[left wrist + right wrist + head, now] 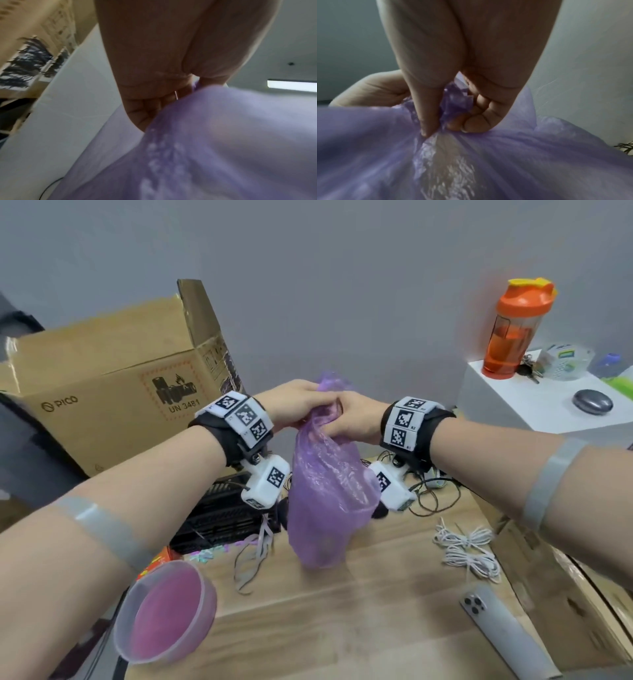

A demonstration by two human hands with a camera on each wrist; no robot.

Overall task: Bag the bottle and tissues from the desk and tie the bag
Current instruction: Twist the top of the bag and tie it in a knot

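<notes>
Nearest us, at the lower left of the head view, a clear bowl (164, 611) with a pink inside sits at the edge of the wooden table (342, 628), and a grey phone (507, 635) lies face down at the lower right. At frame centre we see the purple bag (325, 501) hanging above the table, its neck gathered between both hands. The left hand (291, 402) grips the neck from the left, its fingers curled round the plastic; the right hand (352, 419) grips it from the right, and in the right wrist view its fingers (476, 121) and thumb pinch the bunched plastic (453, 101) tight. What the bag holds we cannot tell. At the upper left stands a cardboard box (113, 392) printed "PICO" and "UN 3481". An orange shaker bottle (513, 330) stands on a white shelf (513, 405) at the upper right.
</notes>
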